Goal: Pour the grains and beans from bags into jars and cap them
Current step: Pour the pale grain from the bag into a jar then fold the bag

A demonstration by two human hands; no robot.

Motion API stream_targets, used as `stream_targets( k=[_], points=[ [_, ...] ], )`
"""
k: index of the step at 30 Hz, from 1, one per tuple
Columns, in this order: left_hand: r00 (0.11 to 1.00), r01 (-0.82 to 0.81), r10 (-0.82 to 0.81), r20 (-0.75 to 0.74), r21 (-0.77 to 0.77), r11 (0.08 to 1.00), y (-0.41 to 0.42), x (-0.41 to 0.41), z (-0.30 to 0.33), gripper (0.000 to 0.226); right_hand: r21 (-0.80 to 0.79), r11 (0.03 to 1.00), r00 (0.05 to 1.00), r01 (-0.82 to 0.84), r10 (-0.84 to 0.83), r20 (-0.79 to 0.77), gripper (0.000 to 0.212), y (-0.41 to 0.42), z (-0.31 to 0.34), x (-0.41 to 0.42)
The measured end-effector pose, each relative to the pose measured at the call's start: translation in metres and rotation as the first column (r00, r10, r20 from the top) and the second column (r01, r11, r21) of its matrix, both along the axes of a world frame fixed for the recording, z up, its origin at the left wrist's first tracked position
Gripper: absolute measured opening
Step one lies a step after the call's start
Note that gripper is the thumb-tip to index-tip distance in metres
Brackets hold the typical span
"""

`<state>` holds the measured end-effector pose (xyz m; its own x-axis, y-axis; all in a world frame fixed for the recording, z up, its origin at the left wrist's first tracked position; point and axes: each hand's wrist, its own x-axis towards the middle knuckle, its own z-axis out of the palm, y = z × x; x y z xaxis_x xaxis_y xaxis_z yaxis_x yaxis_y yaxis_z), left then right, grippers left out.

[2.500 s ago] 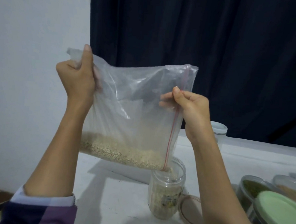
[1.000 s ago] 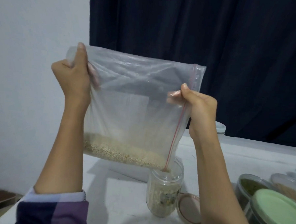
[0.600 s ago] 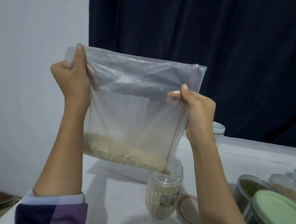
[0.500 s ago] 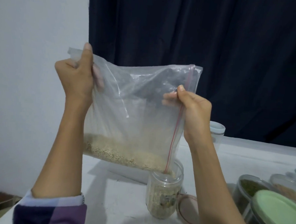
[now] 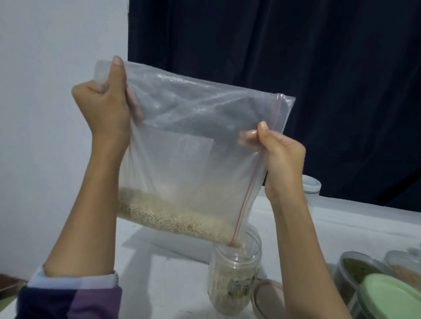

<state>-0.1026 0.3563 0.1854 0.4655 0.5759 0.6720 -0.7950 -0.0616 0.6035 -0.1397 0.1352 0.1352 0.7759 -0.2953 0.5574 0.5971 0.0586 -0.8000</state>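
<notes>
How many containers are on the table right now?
5, maybe more past the frame's edge: the open jar under the bag's corner, a white-lidded canister behind the right hand, and three at the right: green-lidded, green-filled, tan-filled.

Bare table (image 5: pixel 163 288) left of the jar (image 5: pixel 233 280); containers (image 5: pixel 359 272) and a lid (image 5: pixel 269 301) crowd its right.
</notes>
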Motion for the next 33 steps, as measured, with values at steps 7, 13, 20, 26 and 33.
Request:
stream_targets(
  k=[7, 13, 20, 26, 33],
  points=[
    [1.0, -0.004, 0.004, -0.005, 0.005, 1.0, 0.004, 0.004, -0.002, 0.062, -0.046, 0.999, 0.999, -0.022, 0.021, -0.026, 0.032, -0.002, 0.003, 0.005],
    [1.0, -0.008, 0.008, -0.01, -0.011, 1.0, 0.005, 0.004, -0.005, 0.061, -0.089, 0.995, 0.999, -0.041, 0.038, -0.034, 0.032, -0.003, 0.004, 0.01],
    [1.0, -0.025, 0.024, 0.009, 0.028, 0.999, -0.005, -0.004, -0.004, 0.073, -0.073, 0.997, 0.999, -0.03, 0.027, -0.039, 0.031, -0.003, 0.004, 0.012],
    [0.999, 0.032, -0.033, 0.03, 0.022, 0.999, 0.003, -0.001, -0.001, 0.061, -0.087, 0.995, 0.998, -0.053, 0.05, -0.04, 0.031, -0.003, 0.008, 0.013],
    [1.0, 0.002, -0.003, 0.022, 0.023, 1.0, -0.003, -0.01, -0.001, 0.066, -0.059, 0.997, 0.999, -0.049, 0.048, -0.026, 0.031, -0.004, 0.006, 0.016]
  ],
)
